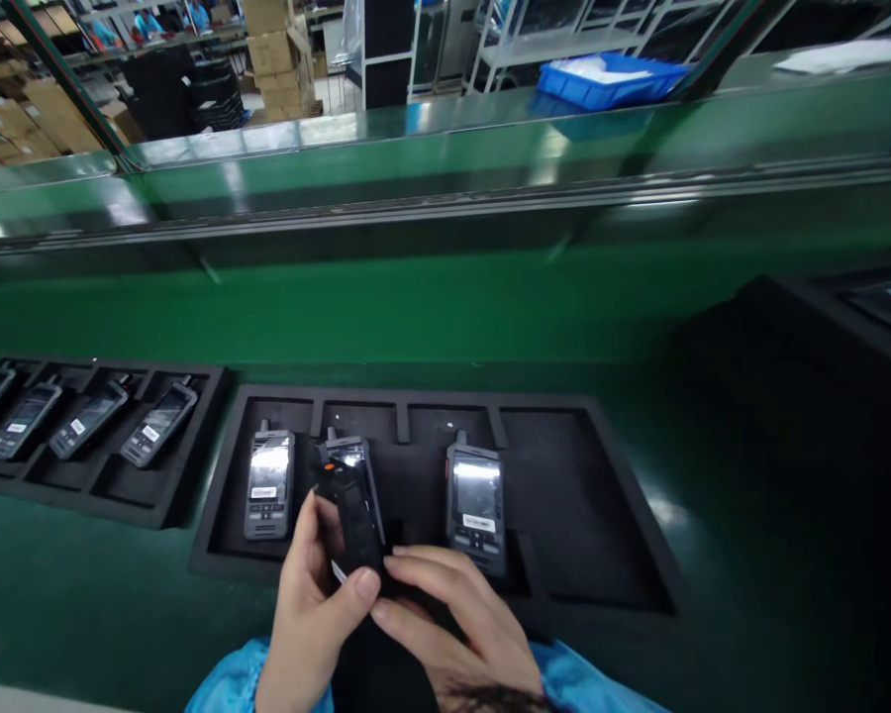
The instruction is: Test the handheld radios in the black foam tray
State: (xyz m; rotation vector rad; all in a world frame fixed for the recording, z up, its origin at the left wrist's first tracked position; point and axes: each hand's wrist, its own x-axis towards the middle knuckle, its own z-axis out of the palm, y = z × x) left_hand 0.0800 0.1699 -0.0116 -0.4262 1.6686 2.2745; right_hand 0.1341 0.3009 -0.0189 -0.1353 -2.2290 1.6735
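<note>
My left hand (316, 604) is closed round a black handheld radio (357, 520), tilted on edge with its narrow side and an orange button facing up. The fingers of my right hand (464, 619) are bent, their tips against the radio's lower end. Under my hands lies a black foam tray (549, 399) with compartments. One radio (269, 485) with a screen and keypad lies at its left. Another radio (372, 485) is partly hidden behind the held one. A third radio (477, 500) lies right of the middle, just beyond my right fingers.
A second foam tray (164, 510) with several radios stands to the left. Stacked dark trays (772, 327) rise at the right. Behind the green bench runs a metal rail (445, 208); a blue bin (601, 89) sits on the ledge beyond. Cardboard boxes (273, 59) stand farther back.
</note>
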